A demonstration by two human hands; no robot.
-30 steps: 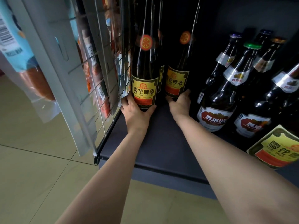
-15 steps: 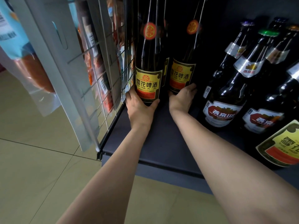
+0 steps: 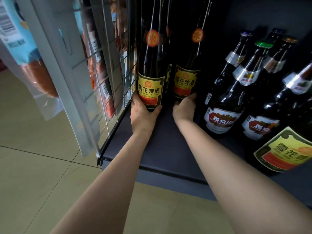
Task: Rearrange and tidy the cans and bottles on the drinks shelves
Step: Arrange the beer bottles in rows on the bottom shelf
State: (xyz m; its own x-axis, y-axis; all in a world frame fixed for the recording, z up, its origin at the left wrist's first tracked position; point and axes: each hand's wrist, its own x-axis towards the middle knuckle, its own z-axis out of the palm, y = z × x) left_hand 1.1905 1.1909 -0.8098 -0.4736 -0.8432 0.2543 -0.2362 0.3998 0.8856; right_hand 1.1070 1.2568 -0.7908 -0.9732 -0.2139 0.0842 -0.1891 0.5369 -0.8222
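right hand fingertips behind bottle

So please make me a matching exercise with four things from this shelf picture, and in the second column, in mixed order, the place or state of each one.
Things:
1. dark glass bottle with yellow label nearest the wire grid
2. second dark glass bottle with yellow label
3. brown bottle with green cap
4. tilted yellow-label bottle

Places or states:
A. at the right edge of the picture, nearest the camera
B. gripped at its base by the left hand
C. has a red and white label, right of both hands
D. held at its base by the right hand

Pairs: 1-B, 2-D, 3-C, 4-A
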